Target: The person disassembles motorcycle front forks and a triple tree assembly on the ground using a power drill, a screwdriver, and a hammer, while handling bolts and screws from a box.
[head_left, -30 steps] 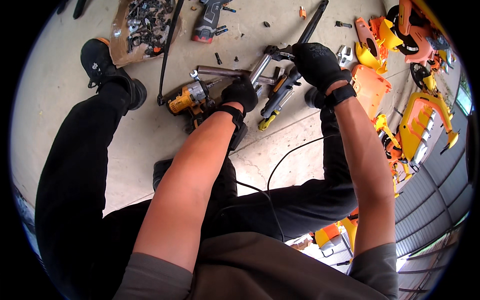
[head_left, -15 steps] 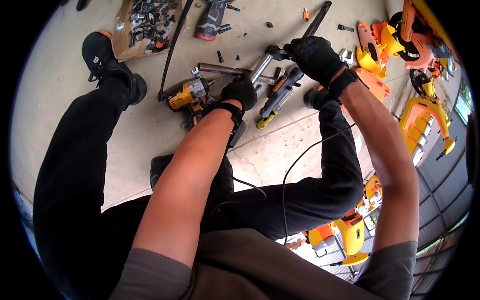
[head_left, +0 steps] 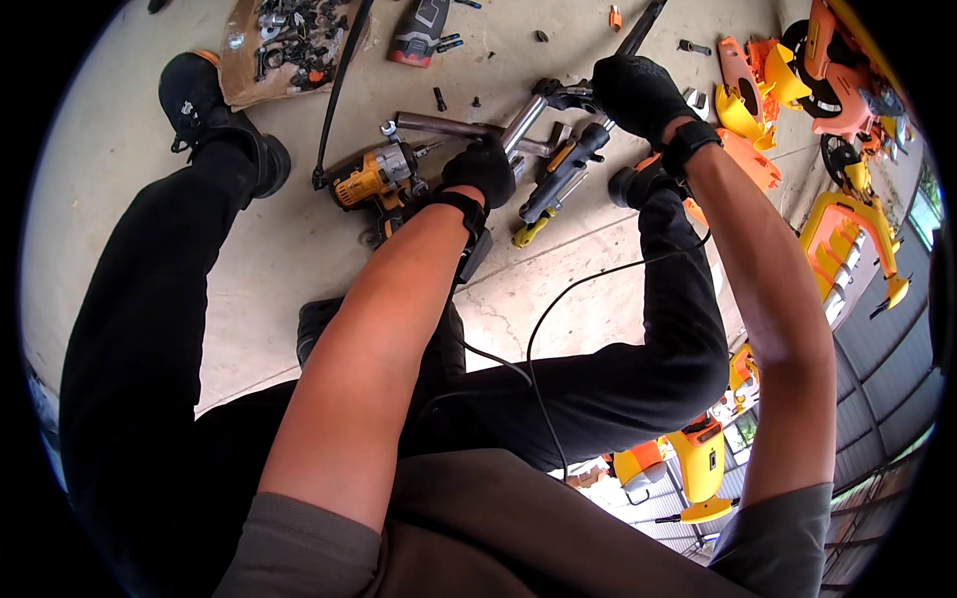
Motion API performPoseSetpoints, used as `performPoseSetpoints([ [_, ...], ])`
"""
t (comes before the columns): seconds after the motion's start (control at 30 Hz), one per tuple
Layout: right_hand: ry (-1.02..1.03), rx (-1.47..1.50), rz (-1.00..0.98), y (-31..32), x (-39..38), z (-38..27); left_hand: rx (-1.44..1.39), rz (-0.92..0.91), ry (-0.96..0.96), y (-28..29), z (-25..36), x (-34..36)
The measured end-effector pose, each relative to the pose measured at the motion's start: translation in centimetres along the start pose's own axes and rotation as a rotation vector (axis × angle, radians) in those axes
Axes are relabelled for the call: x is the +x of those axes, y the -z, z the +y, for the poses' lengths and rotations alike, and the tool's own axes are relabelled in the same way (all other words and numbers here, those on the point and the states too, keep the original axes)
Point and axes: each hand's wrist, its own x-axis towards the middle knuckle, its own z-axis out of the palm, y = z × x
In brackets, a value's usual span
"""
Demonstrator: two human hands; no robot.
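Note:
My left hand [head_left: 481, 175], in a black glove, is closed round a silver metal tube [head_left: 522, 124]. This tube runs up to a dark clamp [head_left: 570, 96], from which a second leg with a dark lower part [head_left: 560, 175] hangs beside it; together they look like a two-legged fork. At the clamp's right end, my gloved right hand [head_left: 638, 98] is closed on a dark bar [head_left: 640, 28] that sticks out beyond the fist. A brownish metal pipe [head_left: 439, 124] lies behind the silver tube. Just left of my left hand is a yellow and black power tool [head_left: 374, 179].
A cardboard tray [head_left: 237, 85] of bolts and small parts sits at the upper left. Another power tool [head_left: 421, 32] lies at the top, with loose bolts [head_left: 440, 99] around. Orange and yellow plastic parts [head_left: 743, 110] stand at the right. A black cable [head_left: 344, 95] crosses the floor.
My right hand has shifted a little right and away, uncovering more of the clamp and the second leg's silver top. My left hand keeps its hold; the whole view has shifted slightly.

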Motion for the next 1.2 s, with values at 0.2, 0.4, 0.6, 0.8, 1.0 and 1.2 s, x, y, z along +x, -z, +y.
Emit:
performPoseSetpoints([
  [0.2,0.005,0.089,0.142,-1.1,-1.8,-2.1,-0.066,0.063,-0.048,-1.2,-1.1,0.6],
  [0.4,0.038,0.246,0.178,6.4,-3.6,-4.1,-0.038,0.132,0.014,-1.1,0.5,-0.4],
  [0.6,-0.043,1.054,0.189,8.4,-0.9,-9.8,-0.071,0.141,0.010,0.1,0.7,-1.2],
  [0.8,0.093,1.131,0.213,6.7,5.8,-15.2,-0.124,0.108,0.009,0.9,0.6,-1.3],
  [1.0,0.059,1.187,0.118,6.5,11.1,-19.1,-0.236,0.060,0.012,-0.3,-0.1,-0.2],
  [1.2,-0.109,1.627,0.149,4.4,13.8,-21.8,-0.228,0.041,0.009,0.3,-0.5,-0.3],
])
